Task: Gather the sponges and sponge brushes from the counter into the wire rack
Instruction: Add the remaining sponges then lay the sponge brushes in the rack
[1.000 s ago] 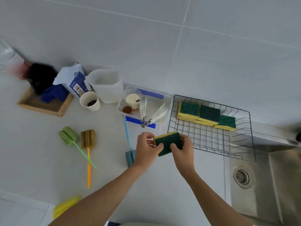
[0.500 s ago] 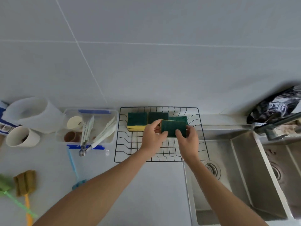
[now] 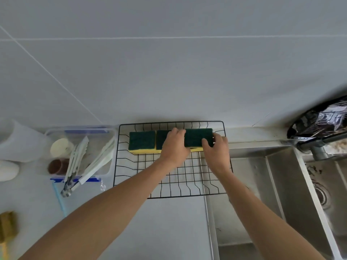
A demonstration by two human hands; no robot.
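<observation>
Item 1. Held sponge [image 3: 198, 137], dark green scouring face up: lying at the far right of the wire rack [image 3: 169, 186], on top of yellow foam showing just beneath its near edge. The left hand [image 3: 173, 147] is gripping its left end with curled fingers; the right hand [image 3: 216, 152] is pinching its right end, thumb on the near edge and fingers round the far corner. Both grips are closing on this one sponge.

Item 2. Second sponge [image 3: 163, 139]: sitting just left of the left-hand grip, partly hidden under that hand.

Item 3. Third sponge [image 3: 142, 141]: sitting further left of the grip, touching the second, green face up and yellow base showing.

Item 4. Brown sponge brush [image 3: 7, 225]: lying on the counter [image 3: 169, 231] well to the left of the grip and nearer the person, cut off at the frame edge.

Item 5. Clear plastic tub [image 3: 110, 147]: standing just left of the rack, holding white tongs [image 3: 75, 166].

Item 6. Steel sink [image 3: 262, 194]: lying right of the grip, beside the rack.
</observation>
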